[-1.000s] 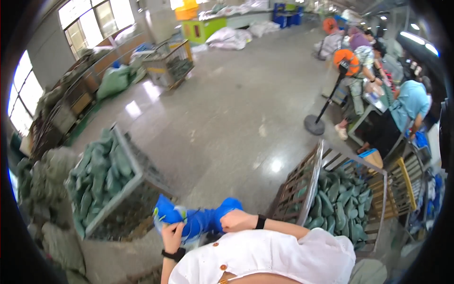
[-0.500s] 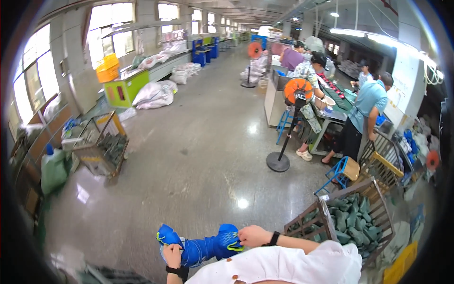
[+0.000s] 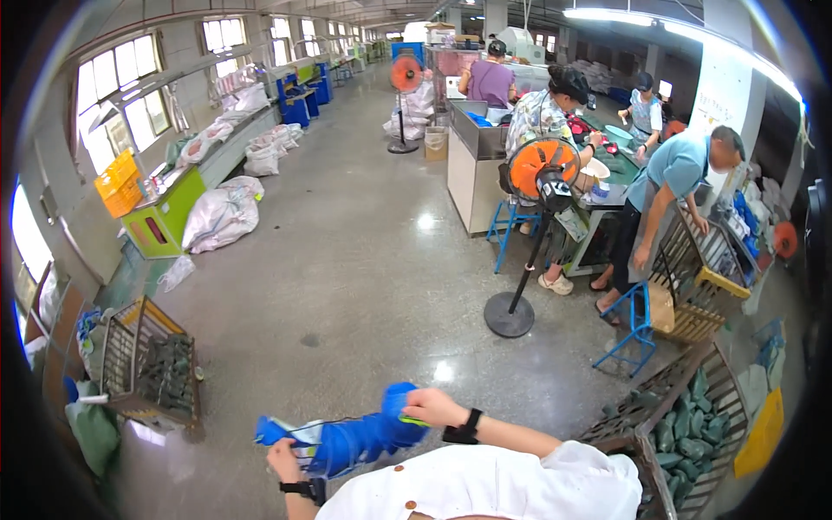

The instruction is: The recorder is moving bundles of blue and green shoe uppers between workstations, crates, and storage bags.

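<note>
A long blue bundle (image 3: pixel 351 444) with bits of white and bright yellow-green stretches across the front of my body. It looks like soft pieces packed together, but their exact kind is unclear. My left hand (image 3: pixel 283 459) is closed on its left end, where a dark cord-like line runs along the top. At the raised right end, my right hand (image 3: pixel 436 407) grips it near a yellow-green strip. The fingertips of both hands are partly hidden.
Slatted crates of dark green pieces stand at right (image 3: pixel 693 425) and left (image 3: pixel 160 364). A pedestal fan (image 3: pixel 510 314) and blue stool (image 3: pixel 637 321) stand ahead. One co-worker (image 3: pixel 685 178) bends over another crate; others are at a long table. White sacks (image 3: pixel 224 215) lie far left.
My view has turned right. The bundle now tilts up more toward my right hand, both hands still on it. The co-worker in light blue has bent lower over the crate.
</note>
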Available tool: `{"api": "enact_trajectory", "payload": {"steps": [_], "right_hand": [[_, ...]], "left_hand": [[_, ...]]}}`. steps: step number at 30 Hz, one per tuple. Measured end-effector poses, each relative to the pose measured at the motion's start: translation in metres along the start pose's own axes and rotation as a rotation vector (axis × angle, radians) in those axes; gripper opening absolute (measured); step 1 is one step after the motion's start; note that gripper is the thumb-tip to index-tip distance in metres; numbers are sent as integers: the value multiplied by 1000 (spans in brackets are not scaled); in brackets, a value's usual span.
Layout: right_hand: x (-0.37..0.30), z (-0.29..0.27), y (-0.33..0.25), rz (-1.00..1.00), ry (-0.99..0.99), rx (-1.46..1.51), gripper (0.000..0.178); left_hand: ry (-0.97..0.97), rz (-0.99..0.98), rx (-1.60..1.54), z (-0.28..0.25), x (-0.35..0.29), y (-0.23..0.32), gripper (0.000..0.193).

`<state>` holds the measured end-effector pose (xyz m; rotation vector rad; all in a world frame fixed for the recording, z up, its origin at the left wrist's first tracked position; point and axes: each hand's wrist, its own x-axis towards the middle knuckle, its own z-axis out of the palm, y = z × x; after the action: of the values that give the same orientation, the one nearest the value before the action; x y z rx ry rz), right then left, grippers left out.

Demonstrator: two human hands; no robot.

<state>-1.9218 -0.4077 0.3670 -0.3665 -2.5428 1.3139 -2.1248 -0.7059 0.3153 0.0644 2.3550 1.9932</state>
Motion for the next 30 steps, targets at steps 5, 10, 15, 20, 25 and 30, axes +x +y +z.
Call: {"api": "enact_trajectory", "payload": {"steps": [5, 10, 15, 20, 25, 30], "right_hand": [[156, -35, 35, 22, -113, 327, 18], [289, -70, 118, 439, -160, 504, 18], [381, -144, 185, 559, 24, 422, 18], [438, -219, 249, 607, 358, 555, 16], [497, -307, 333, 603, 505, 756, 20], [613, -414, 420, 551, 572, 661, 19]], "left_hand": [[209, 106, 4, 39, 140, -15, 25], [-89, -203, 195, 163, 264, 20, 22], [-420, 16, 50, 392, 405, 29, 24], [-635, 377, 81, 605, 495, 85, 21], [-724, 269, -26, 782, 536, 141, 24], [-732, 37, -79, 900, 607, 160, 24]]}}
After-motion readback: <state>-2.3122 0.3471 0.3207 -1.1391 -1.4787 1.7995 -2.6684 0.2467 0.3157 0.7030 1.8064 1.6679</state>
